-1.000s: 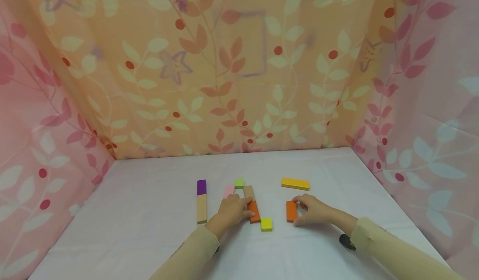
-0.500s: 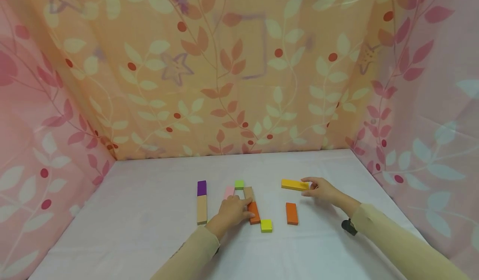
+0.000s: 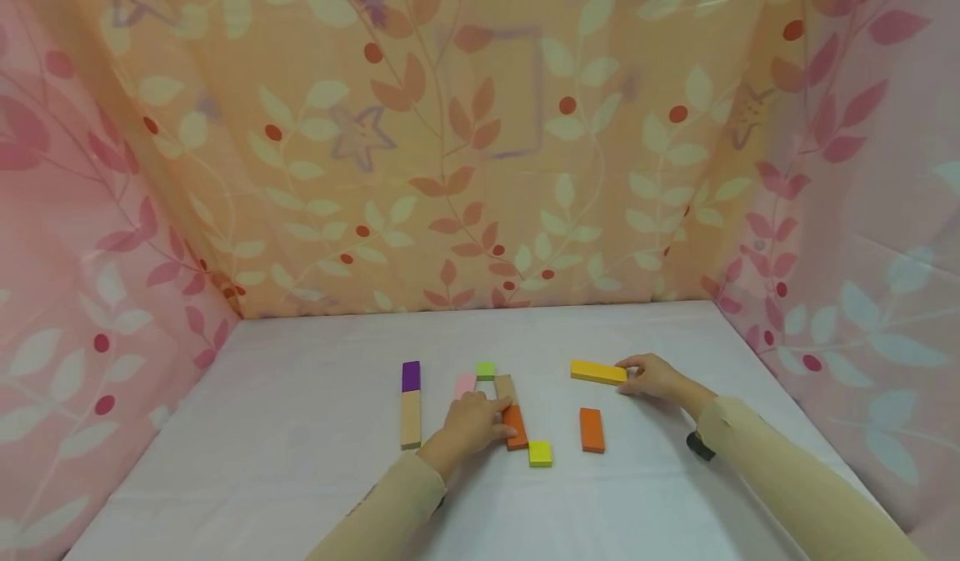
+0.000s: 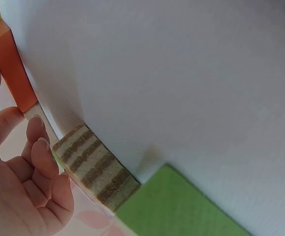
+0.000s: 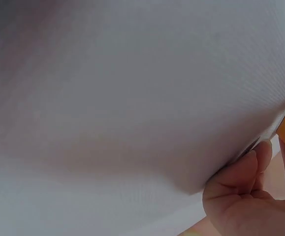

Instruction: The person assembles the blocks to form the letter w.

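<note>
My left hand point(image 3: 472, 423) is at an orange block point(image 3: 514, 428) with thumb and index finger on it; its other fingers are curled in the left wrist view. A tan block point(image 3: 506, 388) joins that block's far end. Beside the hand lie a pink block point(image 3: 465, 384) and a light green block point(image 3: 486, 371); a yellow square block point(image 3: 540, 453) touches the orange block's near corner. My right hand point(image 3: 654, 376) pinches the right end of a long amber-yellow block point(image 3: 596, 372), whose end also shows in the right wrist view.
A second orange block point(image 3: 592, 430) lies alone between the hands. To the left, a purple block point(image 3: 411, 376) meets a tan block point(image 3: 410, 419) end to end. In the left wrist view, a block with a striped wood side point(image 4: 98, 167) adjoins a green block point(image 4: 176, 206). A patterned curtain point(image 3: 480, 127) surrounds the white table.
My right hand has left the loose orange block, moved away from me, and taken the end of the amber-yellow block. My left hand has stayed in place at its orange block.
</note>
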### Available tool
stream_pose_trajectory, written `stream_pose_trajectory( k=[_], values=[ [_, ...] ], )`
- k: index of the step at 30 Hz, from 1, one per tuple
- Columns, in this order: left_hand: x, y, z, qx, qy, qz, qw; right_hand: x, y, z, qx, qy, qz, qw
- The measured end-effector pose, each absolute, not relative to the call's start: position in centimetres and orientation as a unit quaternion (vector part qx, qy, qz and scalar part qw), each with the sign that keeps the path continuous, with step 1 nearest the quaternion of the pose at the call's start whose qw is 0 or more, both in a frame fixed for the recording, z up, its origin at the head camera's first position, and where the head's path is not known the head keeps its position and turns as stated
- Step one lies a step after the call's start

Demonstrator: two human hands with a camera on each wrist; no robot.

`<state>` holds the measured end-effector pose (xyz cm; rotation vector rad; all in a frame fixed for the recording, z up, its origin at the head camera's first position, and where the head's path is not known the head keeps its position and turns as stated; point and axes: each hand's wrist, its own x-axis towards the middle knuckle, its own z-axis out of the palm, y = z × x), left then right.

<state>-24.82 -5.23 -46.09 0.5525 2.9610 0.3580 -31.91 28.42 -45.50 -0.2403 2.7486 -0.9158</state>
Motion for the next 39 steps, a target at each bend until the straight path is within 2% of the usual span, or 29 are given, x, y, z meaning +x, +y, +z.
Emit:
stream_pose_trajectory(
  k=[4, 11, 18, 28, 39],
  values=[
    [-24.8, -5.1, -46.0, 0.177, 0.976, 0.116, 0.06, -31.9, 28.4, -45.5, -0.074, 0.937, -0.322, 0.112],
    [-24.6, -5.0, -45.8, 0.182, 0.976, 0.109, 0.053, -31.6, 27.8, -44.5, -0.024, 0.871, -0.47, 0.142],
    [-24.6, -5.0, -45.7, 0.177, 0.977, 0.109, 0.055, -31.6, 26.4, -43.2, -0.037, 0.819, -0.551, 0.156],
    [-24.7, -5.0, -46.0, 0.176, 0.977, 0.108, 0.05, -32.1, 24.0, -43.5, -0.053, 0.816, -0.549, 0.173],
    [-24.6, -5.0, -46.0, 0.176, 0.978, 0.1, 0.041, -32.1, 21.3, -44.2, -0.087, 0.839, -0.487, 0.228]
  ],
)
